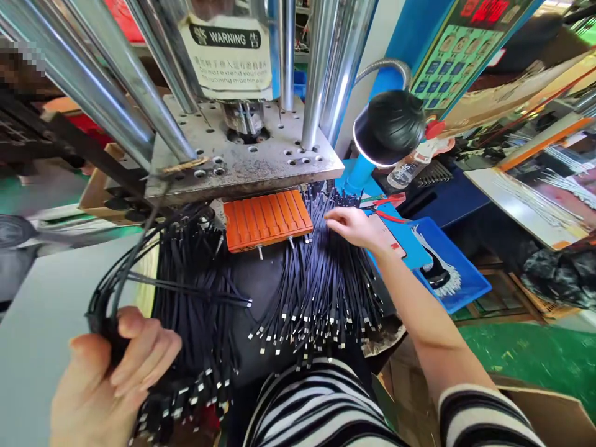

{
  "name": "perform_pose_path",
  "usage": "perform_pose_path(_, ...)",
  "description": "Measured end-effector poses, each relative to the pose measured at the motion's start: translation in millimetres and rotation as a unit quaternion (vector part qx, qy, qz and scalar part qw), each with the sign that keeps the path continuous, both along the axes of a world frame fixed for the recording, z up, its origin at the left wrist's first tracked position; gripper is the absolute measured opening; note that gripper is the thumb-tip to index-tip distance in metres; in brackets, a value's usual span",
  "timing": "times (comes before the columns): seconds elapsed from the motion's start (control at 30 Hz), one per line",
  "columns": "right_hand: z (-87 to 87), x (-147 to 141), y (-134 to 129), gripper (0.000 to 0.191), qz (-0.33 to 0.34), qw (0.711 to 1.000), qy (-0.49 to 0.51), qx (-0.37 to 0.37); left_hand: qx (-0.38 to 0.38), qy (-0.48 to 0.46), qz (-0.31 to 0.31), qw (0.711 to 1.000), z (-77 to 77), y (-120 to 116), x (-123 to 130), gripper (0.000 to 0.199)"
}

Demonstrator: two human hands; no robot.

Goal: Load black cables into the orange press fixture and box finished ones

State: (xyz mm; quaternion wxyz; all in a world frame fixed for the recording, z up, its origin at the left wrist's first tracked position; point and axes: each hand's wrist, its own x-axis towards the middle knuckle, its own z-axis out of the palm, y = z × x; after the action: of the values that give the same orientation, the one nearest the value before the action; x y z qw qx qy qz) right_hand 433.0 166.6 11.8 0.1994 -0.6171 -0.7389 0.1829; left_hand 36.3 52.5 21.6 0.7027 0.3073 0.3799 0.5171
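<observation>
My left hand, at the lower left, is closed around a small bundle of black cables. Their lengths loop upward, and some metal-tipped plugs point right. My right hand is at the upper right edge of a large pile of black USB cables, its fingers curled together against them. Whatever its fingertips pinch is hidden among the cables. Between the hands an orange slotted fixture sits under the press plate, with two metal pins at its front. More black cables hang beside my left hand.
Metal columns and a warning sign rise above the plate. To the right are a black lamp, red-handled pliers, a phone-like flat object and a blue tray with white strands. A control panel stands behind.
</observation>
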Motion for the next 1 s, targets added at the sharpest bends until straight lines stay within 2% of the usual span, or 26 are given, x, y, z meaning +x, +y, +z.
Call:
perform_pose_path(0.1,-3.4,-43,55,0.024,-0.059,0.989,-0.119,-0.064,0.002,0.033,0.097,0.995,18.0,-14,19,0.039)
perform_pose_path(0.17,-7.6,-57,75,0.025,-0.098,0.977,-0.159,-0.104,-0.007,0.043,0.130,0.991,23.0,-20,24,0.039)
perform_pose_path(0.23,-11.8,-59,84,0.029,-0.116,0.972,-0.167,-0.114,-0.005,0.045,0.138,0.989,23.0,-21,24,0.036)
perform_pose_path(0.33,-11.0,-45,76,0.022,-0.108,0.978,-0.156,-0.089,0.012,0.041,0.125,0.991,17.8,-16,28,0.029)
perform_pose_path(0.43,7.8,-33,38,0.024,-0.076,0.996,-0.055,0.006,0.013,0.013,0.105,0.994,10.7,-12,43,0.027)
perform_pose_path(0.53,44.8,-32,-15,0.027,0.033,0.993,0.096,0.063,-0.022,-0.026,0.082,0.996,4.5,-6,61,0.026)
perform_pose_path(0.57,58.2,-35,-31,0.027,0.060,0.989,0.119,0.059,-0.029,-0.040,0.072,0.996,2.9,-4,65,0.025)
perform_pose_path(0.63,80.4,-49,-58,0.028,0.153,0.977,0.148,0.000,-0.032,-0.063,0.048,0.996,0.8,1,72,0.027)
perform_pose_path(0.7,91.4,-75,-76,0.028,0.271,0.948,0.155,-0.067,-0.022,-0.088,0.015,0.996,1.2,2,77,0.036)
perform_pose_path(0.77,90.2,-108,-81,0.027,0.352,0.915,0.159,-0.120,-0.014,-0.110,-0.030,0.993,4.4,0,80,0.047)
perform_pose_path(0.83,80.1,-141,-74,0.025,0.388,0.891,0.176,-0.157,-0.009,-0.113,-0.041,0.993,9.5,-3,77,0.044)
perform_pose_path(0.87,73.2,-156,-67,0.023,0.401,0.880,0.189,-0.171,-0.004,-0.102,-0.023,0.995,12.6,-5,72,0.036)
perform_pose_path(0.93,57.0,-182,-50,0.019,0.414,0.871,0.192,-0.182,0.013,-0.058,0.056,0.997,19.5,-6,53,0.020)
perform_pose_path(1.0,38.0,-203,-35,0.022,0.399,0.892,0.139,-0.158,0.035,0.003,0.150,0.988,26.2,-5,24,0.012)
